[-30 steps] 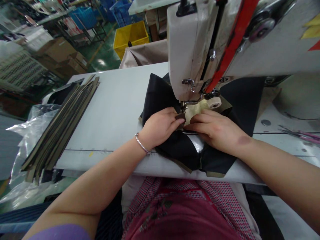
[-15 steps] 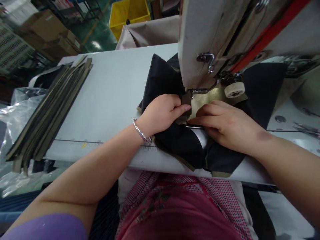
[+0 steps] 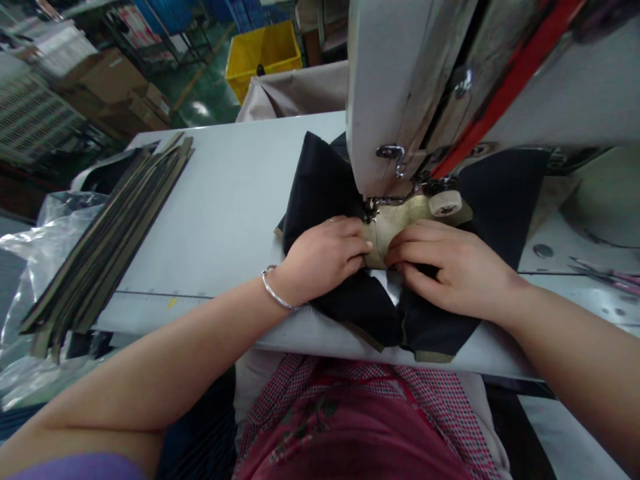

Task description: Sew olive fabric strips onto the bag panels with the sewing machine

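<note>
Black fabric [image 3: 320,183] with an olive reverse side lies bunched under the head of a white sewing machine [image 3: 385,87]. My left hand [image 3: 327,260] rests with bent fingers on the fabric's left part, its fingertips gripping the edge of the olive area [image 3: 387,230] just in front of the presser foot [image 3: 370,210]. On the right, my right hand [image 3: 447,267] has its fingers closed on the near edge of the same olive area. The fabric under both palms is hidden.
A stack of olive and black fabric strips [image 3: 125,227] lies at the table's left end beside clear plastic [image 3: 30,260]. Scissors [image 3: 605,273] lie on the right. Beyond the table [image 3: 235,193] stand a cloth-lined bin [image 3: 300,93] and a yellow crate [image 3: 265,53].
The dark olive strip piece under my left thumb is no longer visible, and more of the pale olive side shows between my hands. My left fingers have curled in. The view has shifted slightly.
</note>
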A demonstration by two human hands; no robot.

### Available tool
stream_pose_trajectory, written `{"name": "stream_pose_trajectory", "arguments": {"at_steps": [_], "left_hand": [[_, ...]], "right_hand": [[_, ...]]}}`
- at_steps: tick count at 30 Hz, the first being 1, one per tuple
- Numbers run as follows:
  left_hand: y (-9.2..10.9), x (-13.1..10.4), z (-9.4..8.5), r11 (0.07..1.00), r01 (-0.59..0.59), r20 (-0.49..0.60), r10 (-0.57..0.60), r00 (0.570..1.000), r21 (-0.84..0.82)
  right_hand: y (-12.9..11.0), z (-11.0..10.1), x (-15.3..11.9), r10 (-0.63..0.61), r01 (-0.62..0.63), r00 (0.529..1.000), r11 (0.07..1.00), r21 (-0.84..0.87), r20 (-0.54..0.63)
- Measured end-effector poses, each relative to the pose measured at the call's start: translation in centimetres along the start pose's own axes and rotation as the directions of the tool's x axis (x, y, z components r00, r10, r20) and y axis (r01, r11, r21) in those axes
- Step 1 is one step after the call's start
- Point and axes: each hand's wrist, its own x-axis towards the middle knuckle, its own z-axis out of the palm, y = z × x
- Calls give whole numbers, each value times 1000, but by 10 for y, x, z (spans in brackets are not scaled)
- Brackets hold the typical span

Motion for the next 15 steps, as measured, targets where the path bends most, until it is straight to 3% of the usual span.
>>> {"name": "stream_pose_trajectory", "arguments": {"at_steps": [4, 9, 15], "left_hand": [[-1, -11, 2, 990, -84, 13, 83, 996, 110], [-6, -13, 7, 995, -96, -76, 98, 992, 30], [-8, -10, 8, 994, -103, -77, 105, 991, 31]], "right_hand": [[1, 3, -3, 30, -30, 998, 1000, -9, -49], [1, 7, -4, 10, -12, 1000, 997, -74, -22], [2, 6, -2, 6, -7, 1000, 997, -79, -13]]}}
